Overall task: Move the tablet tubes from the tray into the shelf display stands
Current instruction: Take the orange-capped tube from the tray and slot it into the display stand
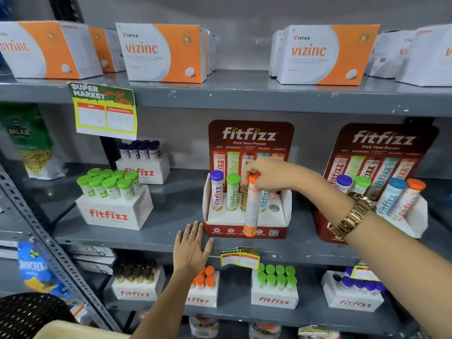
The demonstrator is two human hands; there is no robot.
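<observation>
My right hand [265,176] pinches the orange tube [252,206] by its cap, keeping it vertical above the display stand [283,216]. My left hand [192,245] lies open and empty, bracing on the shelf edge [146,243]

Orange-capped tablet tube [252,206]: slim cylinder, orange cap and base, pale printed label; held by the cap, near upright with slight tilt, hanging in front of the centre display stand [247,216], base level with the stand's red front panel. Centre display stand: dark red backboard marked "fitfizz", white tray insert with round holes; loaded with purple-capped tube [217,190], green-capped tube [232,192], a brown-labelled tube and a blue-labelled tube, both partly hidden; rightmost hole [274,207] vacant. Right display stand [381,182]: same design, filled with purple-, green-, blue- and orange-capped tubes, leaning back.
</observation>
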